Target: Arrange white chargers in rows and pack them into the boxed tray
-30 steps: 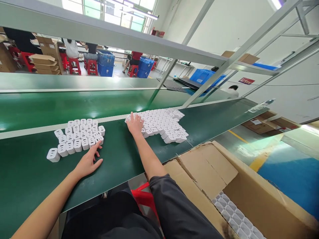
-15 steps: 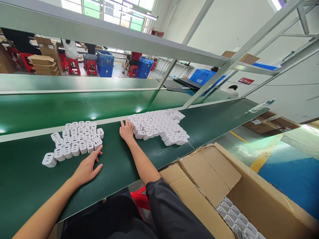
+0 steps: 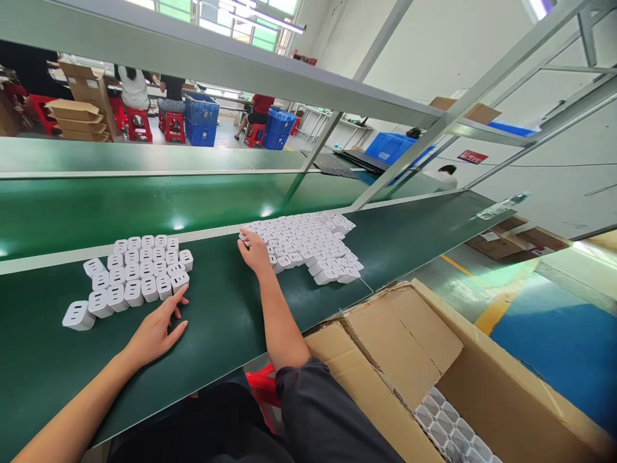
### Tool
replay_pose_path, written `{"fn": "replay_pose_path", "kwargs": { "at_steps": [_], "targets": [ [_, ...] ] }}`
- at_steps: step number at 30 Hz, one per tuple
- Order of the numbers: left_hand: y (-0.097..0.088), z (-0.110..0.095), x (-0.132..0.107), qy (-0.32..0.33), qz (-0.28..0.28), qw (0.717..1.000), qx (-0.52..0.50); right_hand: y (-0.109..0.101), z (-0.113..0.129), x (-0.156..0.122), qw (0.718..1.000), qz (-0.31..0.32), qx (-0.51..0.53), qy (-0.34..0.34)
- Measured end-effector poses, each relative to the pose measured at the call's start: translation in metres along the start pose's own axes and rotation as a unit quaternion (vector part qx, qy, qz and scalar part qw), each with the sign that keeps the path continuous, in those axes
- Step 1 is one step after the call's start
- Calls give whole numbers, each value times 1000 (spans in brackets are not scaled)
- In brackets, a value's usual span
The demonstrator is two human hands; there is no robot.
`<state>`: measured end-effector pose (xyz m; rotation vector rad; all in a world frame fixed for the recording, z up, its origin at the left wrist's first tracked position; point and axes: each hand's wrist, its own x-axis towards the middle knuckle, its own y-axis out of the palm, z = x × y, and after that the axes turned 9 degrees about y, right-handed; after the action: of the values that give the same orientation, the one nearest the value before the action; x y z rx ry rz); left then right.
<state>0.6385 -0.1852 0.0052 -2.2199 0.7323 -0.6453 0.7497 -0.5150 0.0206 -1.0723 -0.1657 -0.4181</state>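
Note:
Two groups of small white charger plugs lie on the green conveyor belt (image 3: 226, 308). My left hand (image 3: 157, 328) rests flat and open on the belt, its fingertips just short of the near edge of the left group of plugs (image 3: 132, 273). My right hand (image 3: 254, 249) reaches forward to the left corner of the larger right group of plugs (image 3: 308, 244), fingers curled round a plug at that corner. Both forearms stretch over the belt's near edge.
An open cardboard box (image 3: 434, 360) at my right holds a tray of more white plugs (image 3: 450, 427). A second green belt (image 3: 120, 206) runs behind, under a metal shelf frame (image 3: 337, 109). People sit on red stools (image 3: 171, 125) among blue crates in the background.
My right hand drew back from on top of the right group to the belt beside it, then closed on its left corner. The left hand stayed resting by the left group.

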Motion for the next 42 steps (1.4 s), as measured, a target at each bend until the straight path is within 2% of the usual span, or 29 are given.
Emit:
{"fn": "replay_pose_path", "kwargs": {
  "at_steps": [3, 6, 10, 13, 15, 17, 20, 23, 27, 30, 32, 37, 39, 42],
  "targets": [
    [-1, -3, 0, -1, 0, 1000, 1, -10, -14, 3, 999, -47, 10, -10],
    [-1, -8, 0, 26, -5, 1000, 6, -12, -26, 6, 998, -58, 18, -22],
    [-2, -12, 1, 58, -1, 998, 32, -8, -20, 5, 994, -90, 38, -47],
    [-8, -12, 2, 80, -21, 994, 74, 0, 9, -7, 984, -98, 76, -126],
    [-17, -12, 3, 94, -72, 986, 115, 8, 35, -20, 973, -51, 108, -200],
    [-32, -11, 2, 94, -150, 972, 154, 14, 62, -35, 955, 18, 129, -268],
    [-62, -8, -3, 44, -264, 946, 185, 16, 95, -54, 928, 99, 139, -333],
    [-95, 1, -13, -28, -302, 931, 202, 12, 118, -64, 909, 144, 117, -373],
    [-125, 24, -32, -62, -262, 938, 217, 15, 138, -73, 895, 162, 103, -402],
    [-135, 42, -47, -76, -229, 953, 184, 26, 144, -80, 899, 149, 103, -398],
    [-139, 49, -56, -98, -183, 964, 164, 33, 143, -85, 896, 141, 98, -409],
    [-150, 47, -72, -165, -52, 975, 139, 39, 136, -92, 888, 106, 86, -439],
    [-152, 44, -73, -181, -22, 974, 138, 39, 134, -93, 887, 100, 82, -444],
    [-151, 40, -73, -192, -4, 972, 137, 40, 132, -94, 888, 101, 78, -441]
  ]
}}
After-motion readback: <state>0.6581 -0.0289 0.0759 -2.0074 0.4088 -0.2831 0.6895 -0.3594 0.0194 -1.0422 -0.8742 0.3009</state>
